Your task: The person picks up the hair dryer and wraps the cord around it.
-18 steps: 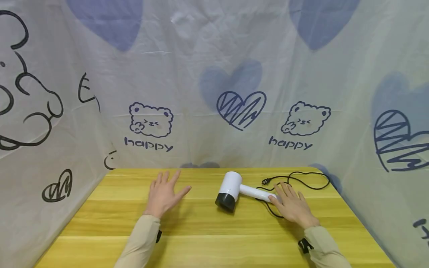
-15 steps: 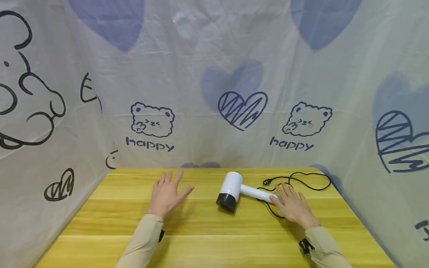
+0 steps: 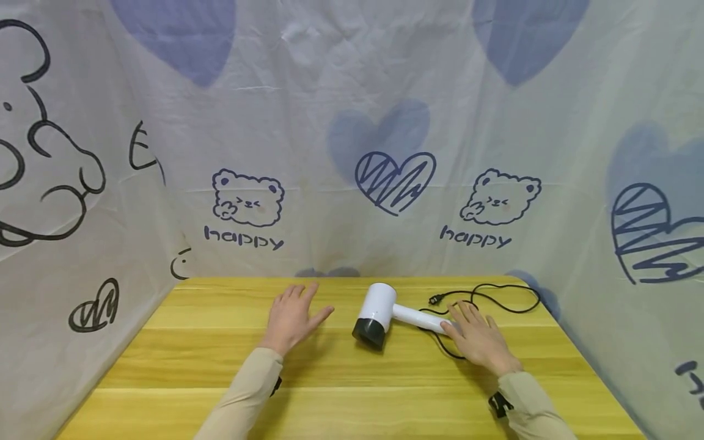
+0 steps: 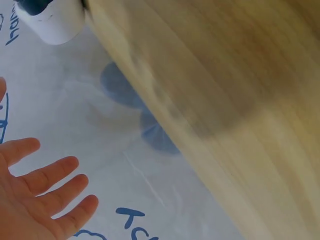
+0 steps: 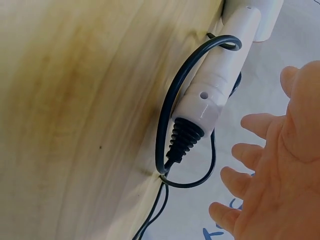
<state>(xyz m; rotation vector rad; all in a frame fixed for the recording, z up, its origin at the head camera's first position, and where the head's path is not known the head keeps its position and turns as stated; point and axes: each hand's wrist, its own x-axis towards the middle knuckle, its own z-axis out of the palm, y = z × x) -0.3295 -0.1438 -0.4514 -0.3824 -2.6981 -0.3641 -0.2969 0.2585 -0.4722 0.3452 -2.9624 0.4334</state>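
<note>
A white hair dryer (image 3: 379, 302) with a black nozzle (image 3: 370, 333) lies on the table, its handle (image 5: 220, 70) pointing right. My right hand (image 3: 480, 339) hovers over the handle's end with fingers spread; the right wrist view shows a gap between palm and handle. From the handle's base runs a black cord (image 5: 167, 105), looped around it, with its plug (image 3: 436, 299) lying behind the handle. My left hand (image 3: 291, 321) is held above the table, left of the dryer, fingers apart and holding nothing. In the left wrist view the dryer's white body (image 4: 57, 22) is partly cut off at the top.
The wood-grain table (image 3: 352, 397) ends at a pale cloth backdrop (image 3: 324, 232) printed with hearts and bears. Cloth also hangs along both sides. A stretch of cord (image 3: 508, 310) curls towards the table's back right corner.
My left hand has moved right, closer to the hair dryer. My right hand stays nearly still over the handle, and the dryer has not moved.
</note>
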